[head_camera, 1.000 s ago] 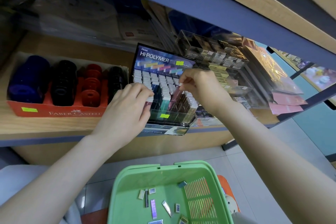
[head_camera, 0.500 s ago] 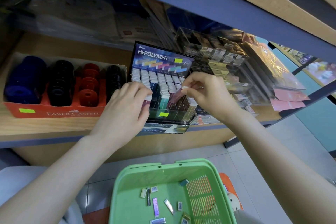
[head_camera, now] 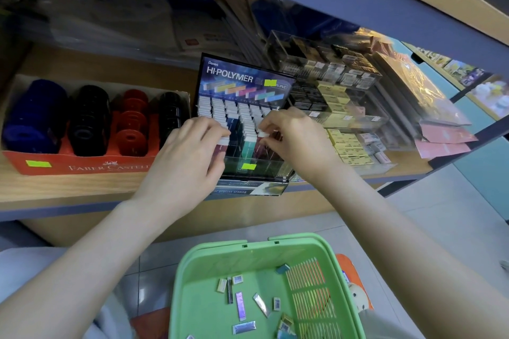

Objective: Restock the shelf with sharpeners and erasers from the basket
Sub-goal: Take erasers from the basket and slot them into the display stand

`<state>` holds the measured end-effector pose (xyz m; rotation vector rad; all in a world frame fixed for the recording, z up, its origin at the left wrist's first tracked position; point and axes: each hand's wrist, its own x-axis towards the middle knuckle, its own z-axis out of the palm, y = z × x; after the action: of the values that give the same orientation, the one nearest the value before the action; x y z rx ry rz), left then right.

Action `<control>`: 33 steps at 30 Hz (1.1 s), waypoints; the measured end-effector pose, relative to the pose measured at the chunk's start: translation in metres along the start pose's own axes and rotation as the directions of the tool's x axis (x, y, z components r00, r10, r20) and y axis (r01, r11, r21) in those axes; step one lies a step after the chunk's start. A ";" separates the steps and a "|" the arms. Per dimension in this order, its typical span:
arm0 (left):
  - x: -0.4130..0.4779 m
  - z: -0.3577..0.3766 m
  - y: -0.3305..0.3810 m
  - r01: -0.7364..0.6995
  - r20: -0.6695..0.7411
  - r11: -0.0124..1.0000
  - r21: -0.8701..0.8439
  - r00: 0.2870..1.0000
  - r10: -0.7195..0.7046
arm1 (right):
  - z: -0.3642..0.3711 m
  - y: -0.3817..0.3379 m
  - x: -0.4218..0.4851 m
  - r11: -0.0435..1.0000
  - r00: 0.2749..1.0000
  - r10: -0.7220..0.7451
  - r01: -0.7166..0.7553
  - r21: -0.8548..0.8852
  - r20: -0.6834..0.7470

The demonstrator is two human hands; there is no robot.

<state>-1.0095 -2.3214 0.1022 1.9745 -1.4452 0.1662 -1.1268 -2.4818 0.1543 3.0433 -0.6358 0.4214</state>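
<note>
We fill the eraser rack (head_camera: 245, 80) on the shelf (head_camera: 68, 187), both hands at its rows.

Our left hand (head_camera: 181, 162) grips a maroon eraser (head_camera: 221, 149) at the rack's left side, fingers curled over it. Our right hand (head_camera: 297, 143) pinches a second eraser (head_camera: 263, 134) by its white end above the middle rows. Left of the rack stands a red box (head_camera: 82, 166) of blue, black and red sharpeners (head_camera: 88, 121). Clear trays (head_camera: 355, 118) of yellow and white erasers sit to the right. Below us, the green basket (head_camera: 209, 261) holds loose erasers (head_camera: 239, 301) scattered on its floor.
</note>
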 end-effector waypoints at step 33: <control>-0.174 0.145 -0.028 0.517 0.452 0.850 -0.101 0.785 -0.424 | 0.357 -0.063 -0.287 0.862 0.474 -0.149 -0.369 0.349 0.868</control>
<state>-1.0909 -2.2629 -0.1026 2.1945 -1.0856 -0.6544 -1.2626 -2.3316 -0.2615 3.5257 -0.8215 -1.3737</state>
